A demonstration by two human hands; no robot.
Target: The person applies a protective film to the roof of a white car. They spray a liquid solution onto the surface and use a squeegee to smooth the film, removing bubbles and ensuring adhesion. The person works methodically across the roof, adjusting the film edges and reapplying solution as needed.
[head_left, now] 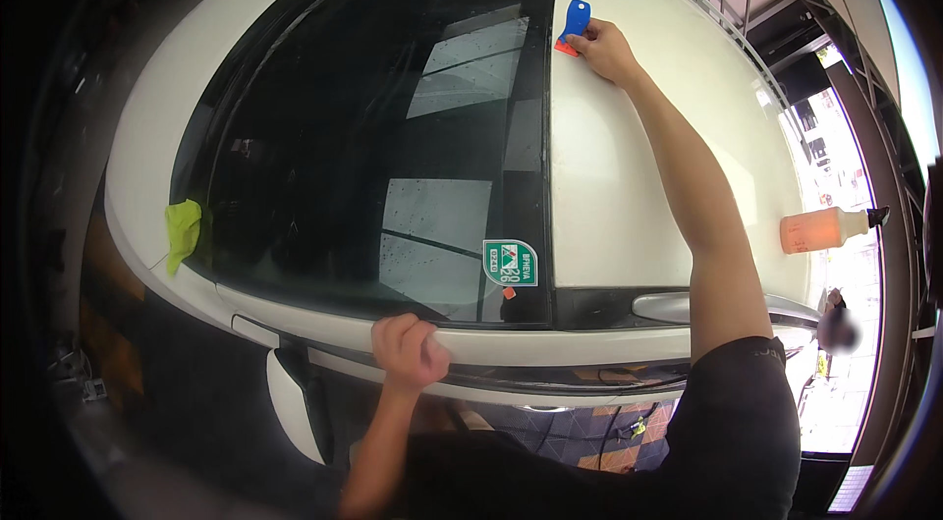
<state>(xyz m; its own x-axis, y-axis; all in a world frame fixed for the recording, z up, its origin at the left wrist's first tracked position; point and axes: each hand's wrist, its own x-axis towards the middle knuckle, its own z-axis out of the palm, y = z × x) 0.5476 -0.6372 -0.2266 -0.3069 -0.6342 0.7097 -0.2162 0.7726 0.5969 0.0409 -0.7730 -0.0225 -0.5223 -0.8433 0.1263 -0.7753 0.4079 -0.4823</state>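
My right hand (606, 49) grips a blue plastic scraper (579, 17) with an orange-red blade end, over the white car roof (648, 176) beside the windshield's top edge. My left hand (408, 351) is curled into a loose fist at the white pillar along the near side of the dark windshield (324, 127). Whatever its fingers may hold is hidden. A green and white sticker (511, 264) is on the glass in the near upper corner, with a small orange piece (509, 293) just below it.
A lime-green cloth (182, 235) lies at the windshield's lower near corner. A spray bottle (823, 229) of orange liquid is at the right, near the roof's rear. A silver roof rail (678, 307) runs under my right arm. The white side mirror (295, 407) sticks out below.
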